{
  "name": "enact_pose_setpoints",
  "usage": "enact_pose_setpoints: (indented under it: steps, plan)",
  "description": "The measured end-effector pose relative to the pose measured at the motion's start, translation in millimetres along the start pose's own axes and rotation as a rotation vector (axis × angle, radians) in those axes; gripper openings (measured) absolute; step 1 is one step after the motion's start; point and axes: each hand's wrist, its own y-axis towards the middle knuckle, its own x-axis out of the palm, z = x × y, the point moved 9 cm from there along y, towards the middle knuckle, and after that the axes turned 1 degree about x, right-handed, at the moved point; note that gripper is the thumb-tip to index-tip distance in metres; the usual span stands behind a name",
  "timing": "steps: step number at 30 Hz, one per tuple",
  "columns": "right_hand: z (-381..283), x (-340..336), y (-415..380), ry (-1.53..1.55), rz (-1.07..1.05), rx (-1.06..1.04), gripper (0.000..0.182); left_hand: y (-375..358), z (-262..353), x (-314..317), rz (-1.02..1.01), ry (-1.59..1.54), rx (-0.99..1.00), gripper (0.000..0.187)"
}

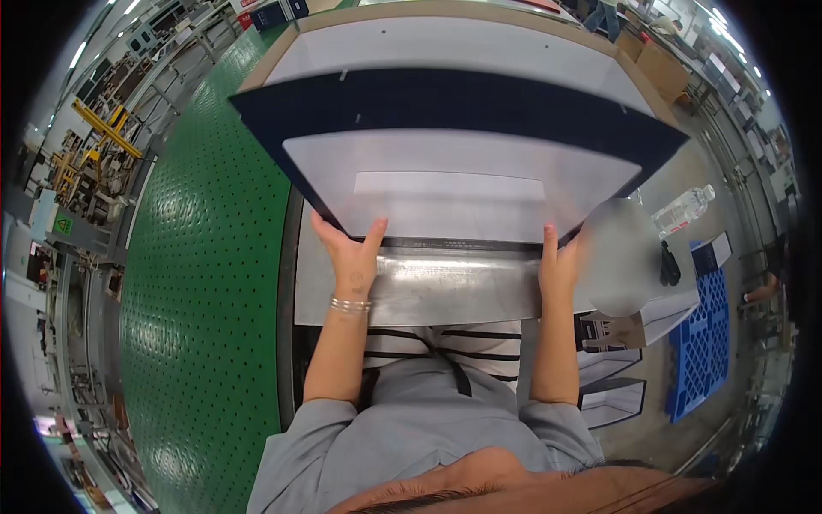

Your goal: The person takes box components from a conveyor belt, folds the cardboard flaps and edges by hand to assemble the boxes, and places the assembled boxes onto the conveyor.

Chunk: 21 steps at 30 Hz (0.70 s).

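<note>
Sleeves of a grey top sat nearest, with dark-edged open boxes off to the right. Bracelets circled the left wrist. Left hand and right hand were level over the steel bench. Both sets of fingers grasped the navy-bordered white panel, one hand near each end of its near edge.

Key relation: panel was dead ahead of the fingers, long axis left-right, body extending away and tilted, far edge apparently raised. Neither hand was clearly nearer. Flat sheet or shallow lid: couldn't tell, right end smeared.

Green perforated bench ran along the left. To the right: clear plastic bottle, blue pallet below. Beyond the panel, partly hidden by it: large brown-rimmed box, pale inside.
</note>
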Motion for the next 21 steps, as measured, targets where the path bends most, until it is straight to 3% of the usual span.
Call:
enact_pose_setpoints:
  steps: [3,8,9,10,11,13,15,16,18,21]
  plan:
    - [5,23,15,0.009,-0.188,0.126,0.069,28,-18,18,-0.189,0.033,-0.094,0.09]
    - [26,62,30,0.115,-0.451,0.16,0.069,58,-20,25,-0.424,-0.046,-0.141,0.09]
    - [16,51,32,0.038,-0.213,-0.051,0.066,72,-9,25,-0.401,-0.057,-0.108,0.09]
    - [4,36,31,-0.04,0.037,-0.248,0.064,84,26,17,-0.291,0.038,0.158,0.09]
    - [-14,35,41,-0.025,0.06,-0.267,0.064,88,64,9,-0.174,0.133,0.413,0.089]
    - [-104,-14,30,0.138,0.318,-0.696,0.061,66,128,-6,0.066,0.341,0.878,0.088]
    - [-159,-27,37,0.203,0.309,-0.88,0.056,78,165,13,0.066,0.439,1.002,0.079]
    - [-175,-26,50,0.204,0.308,-0.877,0.056,90,169,18,0.063,0.441,1.002,0.079]
    - [-203,-19,68,0.002,0.261,-1.02,0.049,97,183,52,-0.133,0.529,1.091,0.069]
    - [-178,-12,81,-0.018,0.254,-0.989,0.046,86,179,72,-0.16,0.595,1.072,0.065]
